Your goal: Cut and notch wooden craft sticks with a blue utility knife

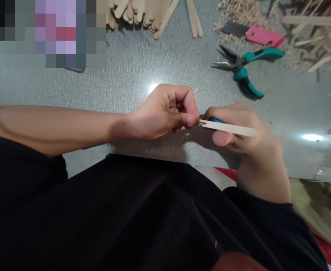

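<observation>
With our left hand point(169, 111) we pinched the wooden stick point(231, 129) by its split end, fingers clamped, presumably to steady it above the bench point(117, 84). Our right hand point(246, 117) curled behind it, around a mostly hidden blue object point(216, 120); how firmly, we couldn't tell.

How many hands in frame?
2. Left hand: near centre, fingertips at the left end of a pale stick. Right hand: right of it, holding that stick. The pixelated top-left corner could hide others.
</observation>
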Available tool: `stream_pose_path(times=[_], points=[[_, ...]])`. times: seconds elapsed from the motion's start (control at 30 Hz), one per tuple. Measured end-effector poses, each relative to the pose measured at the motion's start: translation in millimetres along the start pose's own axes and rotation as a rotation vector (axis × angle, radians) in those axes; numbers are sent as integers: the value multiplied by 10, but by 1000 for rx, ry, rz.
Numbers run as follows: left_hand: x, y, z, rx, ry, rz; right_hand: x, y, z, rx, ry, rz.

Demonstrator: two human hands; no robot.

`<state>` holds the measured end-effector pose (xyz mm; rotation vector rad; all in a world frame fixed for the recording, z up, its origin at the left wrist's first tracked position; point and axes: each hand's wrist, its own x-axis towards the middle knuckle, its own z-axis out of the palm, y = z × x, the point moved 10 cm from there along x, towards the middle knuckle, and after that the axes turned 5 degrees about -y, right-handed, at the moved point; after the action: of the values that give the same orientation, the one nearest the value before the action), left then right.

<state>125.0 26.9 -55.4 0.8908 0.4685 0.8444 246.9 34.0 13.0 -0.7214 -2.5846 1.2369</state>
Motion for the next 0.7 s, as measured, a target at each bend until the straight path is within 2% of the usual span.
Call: stream_pose_path(times=[0.17,0.27,0.37,0.53,0.7], points=[[20,-25,0,-20,-17,3,-36,25,-45,-102,88,21],[10,-26,-16,4,7,2,-24,35,-34,-141,83,33],[-12,-59,-40,46,48,-56,-19,45,-27,-150,89,35],[9,-45,8,-54,4,-66,-7,47,-48,-113,79,34],[11,2,-28,117,20,-57,-10,35,-66,-199,101,51]])
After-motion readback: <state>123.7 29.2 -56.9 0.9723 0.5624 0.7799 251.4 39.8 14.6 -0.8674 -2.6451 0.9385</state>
